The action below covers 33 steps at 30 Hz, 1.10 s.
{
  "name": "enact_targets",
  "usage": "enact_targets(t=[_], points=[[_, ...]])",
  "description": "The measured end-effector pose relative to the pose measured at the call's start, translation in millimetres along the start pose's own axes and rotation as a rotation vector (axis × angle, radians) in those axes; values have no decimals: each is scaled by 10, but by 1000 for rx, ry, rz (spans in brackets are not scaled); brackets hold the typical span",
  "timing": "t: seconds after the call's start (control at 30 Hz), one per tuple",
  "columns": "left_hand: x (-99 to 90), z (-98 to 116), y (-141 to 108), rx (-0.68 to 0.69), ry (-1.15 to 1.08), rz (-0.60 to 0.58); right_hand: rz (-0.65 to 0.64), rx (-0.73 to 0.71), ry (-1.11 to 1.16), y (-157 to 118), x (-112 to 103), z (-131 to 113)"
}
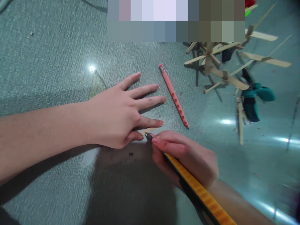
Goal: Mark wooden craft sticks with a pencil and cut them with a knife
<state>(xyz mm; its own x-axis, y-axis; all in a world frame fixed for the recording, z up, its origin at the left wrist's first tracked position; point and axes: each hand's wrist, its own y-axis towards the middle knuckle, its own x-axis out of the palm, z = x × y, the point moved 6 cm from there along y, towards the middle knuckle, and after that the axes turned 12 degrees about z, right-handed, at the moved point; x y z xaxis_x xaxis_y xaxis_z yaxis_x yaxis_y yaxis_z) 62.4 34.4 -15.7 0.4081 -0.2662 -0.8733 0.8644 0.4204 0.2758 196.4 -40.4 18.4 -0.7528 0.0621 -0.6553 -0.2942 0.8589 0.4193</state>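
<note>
My left hand [124,111] lies palm down on the table with its fingers spread. Its thumb and index fingertip rest against a small thin piece of pale wood [149,129], partly hidden beneath them. In my right hand [187,154] is a yellow and black utility knife [199,189], gripped near the blade end. The blade tip meets the wood, or sits just above it, close to my left thumb. Beyond my left fingertips lies a pink pencil [174,97] with dark red dots and a pink eraser.
Several wooden sticks joined into a structure [211,57] stand at the upper right. A teal and black tool or clip [252,101] is beside more sticks [240,120]. The textured grey-green table [58,56] reflects bright lights. A blurred block covers the top middle.
</note>
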Motion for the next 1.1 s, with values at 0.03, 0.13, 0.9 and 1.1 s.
enact_targets(t=[0.03,0.13,0.9,1.1], points=[[-1,0,-1,5,5,5,-3,1,-8,-1,2,0],[-6,6,-6,17,13,10,-6,33,-12,-3,3,15],[-198,-29,20,88,-104,65,112,202,204,-57,-206,292],[-198,38,40,124,-132,26,62,202,297,-8,-160,263]])
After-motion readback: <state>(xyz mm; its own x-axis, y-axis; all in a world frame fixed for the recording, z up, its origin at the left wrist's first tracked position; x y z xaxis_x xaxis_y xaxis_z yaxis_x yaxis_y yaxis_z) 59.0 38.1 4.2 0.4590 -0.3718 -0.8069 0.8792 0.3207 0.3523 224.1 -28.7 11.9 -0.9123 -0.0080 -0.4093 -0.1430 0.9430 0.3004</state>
